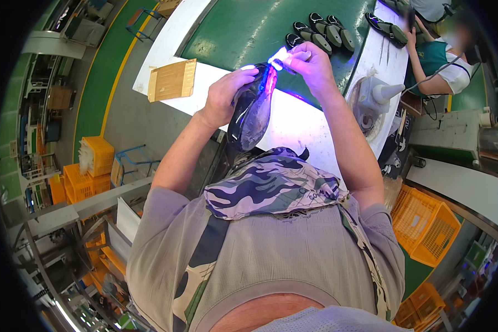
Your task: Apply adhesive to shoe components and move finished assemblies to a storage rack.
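Clamping its fingers on the shoe (251,113), upper centre, the left hand (224,99) likely steadies it for the right hand (314,69), fingers pinched together amid violet light (279,56), contents unclear

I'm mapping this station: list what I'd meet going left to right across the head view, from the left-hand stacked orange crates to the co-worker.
Stacked orange crates, tan cardboard, left hand, black shoe, right hand, white cone-tipped container, co-worker's green apron.
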Motion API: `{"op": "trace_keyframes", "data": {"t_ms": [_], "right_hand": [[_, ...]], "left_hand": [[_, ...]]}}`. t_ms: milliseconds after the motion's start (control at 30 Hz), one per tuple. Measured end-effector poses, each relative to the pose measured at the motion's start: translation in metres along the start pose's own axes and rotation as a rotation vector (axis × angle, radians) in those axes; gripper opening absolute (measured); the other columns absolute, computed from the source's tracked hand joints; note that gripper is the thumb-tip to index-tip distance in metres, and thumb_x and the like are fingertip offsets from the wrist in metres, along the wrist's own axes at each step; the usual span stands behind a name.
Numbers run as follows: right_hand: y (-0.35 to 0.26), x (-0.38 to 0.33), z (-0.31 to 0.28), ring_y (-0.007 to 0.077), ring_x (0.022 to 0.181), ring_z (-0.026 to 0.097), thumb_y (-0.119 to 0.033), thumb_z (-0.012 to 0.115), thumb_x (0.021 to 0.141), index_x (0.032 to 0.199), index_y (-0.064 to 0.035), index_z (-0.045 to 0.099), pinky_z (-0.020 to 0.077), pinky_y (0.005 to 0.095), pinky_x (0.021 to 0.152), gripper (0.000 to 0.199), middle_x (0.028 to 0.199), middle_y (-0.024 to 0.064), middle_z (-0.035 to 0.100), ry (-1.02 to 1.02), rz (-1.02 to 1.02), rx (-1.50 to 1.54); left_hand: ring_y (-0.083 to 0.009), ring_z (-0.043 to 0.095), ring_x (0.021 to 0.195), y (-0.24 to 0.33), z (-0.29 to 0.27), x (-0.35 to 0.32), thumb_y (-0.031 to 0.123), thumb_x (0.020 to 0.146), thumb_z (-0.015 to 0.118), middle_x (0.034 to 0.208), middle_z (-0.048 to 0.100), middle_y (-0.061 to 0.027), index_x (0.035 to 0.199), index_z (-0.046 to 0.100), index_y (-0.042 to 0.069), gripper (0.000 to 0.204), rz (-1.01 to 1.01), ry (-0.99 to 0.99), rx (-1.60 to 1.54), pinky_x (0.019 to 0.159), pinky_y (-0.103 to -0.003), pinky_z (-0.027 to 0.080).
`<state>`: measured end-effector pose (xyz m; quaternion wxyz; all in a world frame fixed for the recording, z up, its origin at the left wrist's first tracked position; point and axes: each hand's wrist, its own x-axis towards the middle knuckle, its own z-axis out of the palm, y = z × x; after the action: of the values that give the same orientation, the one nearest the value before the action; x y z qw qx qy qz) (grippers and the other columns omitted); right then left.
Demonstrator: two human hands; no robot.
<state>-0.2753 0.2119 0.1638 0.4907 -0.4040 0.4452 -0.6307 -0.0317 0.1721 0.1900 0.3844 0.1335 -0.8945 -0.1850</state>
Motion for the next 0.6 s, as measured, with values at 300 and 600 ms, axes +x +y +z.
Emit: {"op": "trace_keyframes", "data": {"t_ms": [300,600], "right_hand": [[0.002,-0.022,-0.005,0.0107,0.074,0.058,0.004,0.065,0.076,0.088,-0.0002,0.057,0.0507,0.0272,0.068,0.015,0.079,0.0001,0.057,-0.132,0.158,0.269],[-0.044,-0.024,-0.014,0.0117,0.077,0.059,0.002,0.069,0.078,0.089,0.0007,0.058,0.0514,0.0269,0.071,0.016,0.081,0.0036,0.059,-0.218,-0.04,0.086]], "left_hand": [[-0.0339,0.067,0.1,0.004,0.017,-0.003,0.001,0.068,0.077,0.112,0.066,-0.0178,0.112,0.058,0.001,0.048,-0.092,-0.022,0.08,0.085,-0.037,0.055],[-0.0299,0.069,0.085,0.017,0.027,-0.004,0.009,0.057,0.087,0.094,0.069,-0.0132,0.116,0.056,0.005,0.066,-0.492,-0.293,0.017,0.075,-0.035,0.056]]}}
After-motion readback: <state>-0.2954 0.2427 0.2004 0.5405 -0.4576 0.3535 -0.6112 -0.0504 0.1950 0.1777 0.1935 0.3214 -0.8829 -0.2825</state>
